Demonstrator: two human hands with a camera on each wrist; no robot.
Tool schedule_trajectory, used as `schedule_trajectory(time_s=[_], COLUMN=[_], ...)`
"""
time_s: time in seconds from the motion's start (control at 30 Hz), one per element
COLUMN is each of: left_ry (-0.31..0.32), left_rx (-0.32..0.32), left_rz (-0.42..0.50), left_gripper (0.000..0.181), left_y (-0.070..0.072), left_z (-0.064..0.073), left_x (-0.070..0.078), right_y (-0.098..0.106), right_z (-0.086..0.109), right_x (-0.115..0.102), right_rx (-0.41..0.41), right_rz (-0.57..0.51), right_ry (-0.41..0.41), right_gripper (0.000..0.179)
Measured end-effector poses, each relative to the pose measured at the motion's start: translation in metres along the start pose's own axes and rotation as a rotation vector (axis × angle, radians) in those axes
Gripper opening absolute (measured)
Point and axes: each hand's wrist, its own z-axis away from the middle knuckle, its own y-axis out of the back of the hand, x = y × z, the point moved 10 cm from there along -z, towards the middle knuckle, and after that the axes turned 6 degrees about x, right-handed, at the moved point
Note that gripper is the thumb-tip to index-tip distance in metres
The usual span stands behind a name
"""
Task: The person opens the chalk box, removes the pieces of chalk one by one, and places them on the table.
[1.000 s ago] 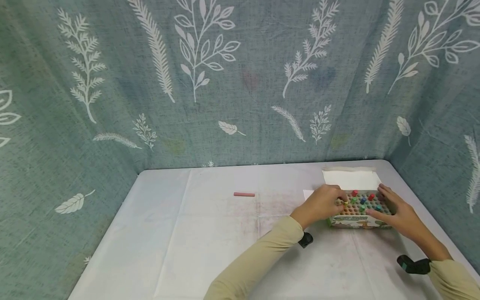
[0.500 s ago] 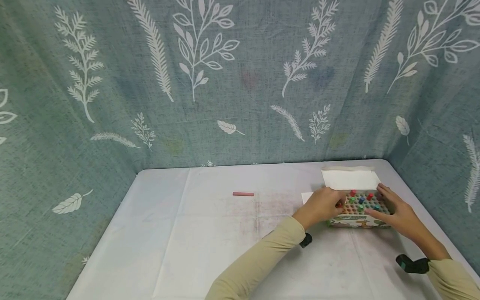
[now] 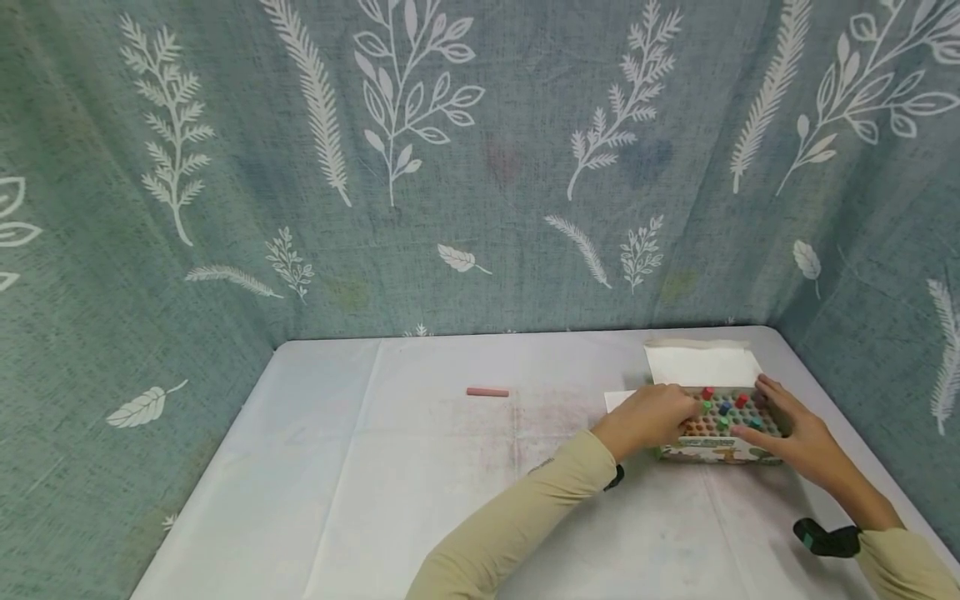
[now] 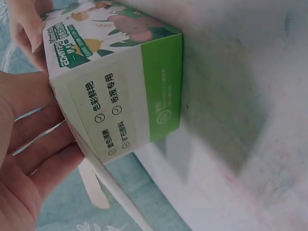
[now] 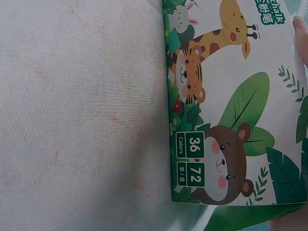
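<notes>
A chalk box [image 3: 720,452], printed with cartoon animals, stands at the right of the table with its top open. Inside, a perforated holder [image 3: 703,426] bears several upright chalks, among them a red chalk [image 3: 741,401] and a blue chalk [image 3: 724,408]. My left hand [image 3: 647,419] reaches over the box's left end. Its fingertips are hidden, and the left wrist view shows the fingers going behind the box's top edge. My right hand [image 3: 813,446] holds the box's right end, thumb at the near edge and fingers toward the far corner.
A pinkish-red chalk stick [image 3: 487,392] lies alone near the table's middle. The box's white lid flap [image 3: 703,365] stands raised at the back, and another white flap [image 3: 617,400] sticks out left. Leaf-patterned curtains [image 3: 510,250] surround the white tabletop [image 3: 420,467].
A yellow chalk, then a red one, showed by my left fingertips; now the hand covers that spot, having shifted slightly right. My right hand keeps its place on the box.
</notes>
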Motion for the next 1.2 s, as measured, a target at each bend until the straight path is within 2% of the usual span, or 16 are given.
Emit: schedule_trajectory(time_s=[0.2, 0.43, 0.8, 0.97, 1.2], left_ry=[0.012, 0.01, -0.006, 0.029, 0.02], left_rx=[-0.028, -0.054, -0.005, 0.026, 0.124], left_rz=[0.038, 0.001, 0.067, 0.199, 0.361], left_gripper=[0.014, 0.012, 0.01, 0.017, 0.018], left_y=[-0.001, 0.0, 0.004, 0.009, 0.02], left_z=[-0.001, -0.001, 0.001, 0.0, 0.0], left_x=[0.001, 0.002, -0.002, -0.013, -0.019], right_y=[0.0, 0.0, 0.0, 0.0, 0.001], right_z=[0.0, 0.0, 0.0, 0.0, 0.0], right_x=[0.001, 0.002, 0.0, -0.001, -0.001], right_rx=[-0.004, -0.002, 0.004, 0.007, 0.019], right_rz=[0.0, 0.004, -0.001, -0.002, 0.012], right_ry=[0.006, 0.011, 0.01, 0.01, 0.003], right_gripper=[0.097, 0.096, 0.095, 0.095, 0.096])
